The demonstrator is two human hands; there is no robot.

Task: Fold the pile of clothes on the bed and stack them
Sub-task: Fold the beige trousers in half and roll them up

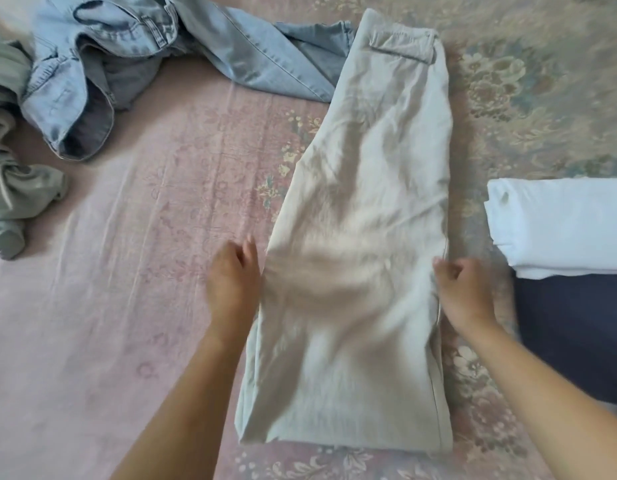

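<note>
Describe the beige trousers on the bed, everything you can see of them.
The beige trousers look like light woven cotton, creased, folded lengthwise with one leg over the other. They lie flat on the floral bedspread, waistband and a belt loop at the far end, hems nearest the person. The left hand touches their left edge; the right hand is at the right edge, fingers curled. Their far end overlaps the light blue jeans.

I get soft, even daylight, bright w/o glare. Only faint shadows, under the beige trousers (362, 237) and both forearms. Motion blur smears the frame centre and both hands; cloth texture looks mushy. Wide-angle bending toward the edges, esp. upper corners.
</note>
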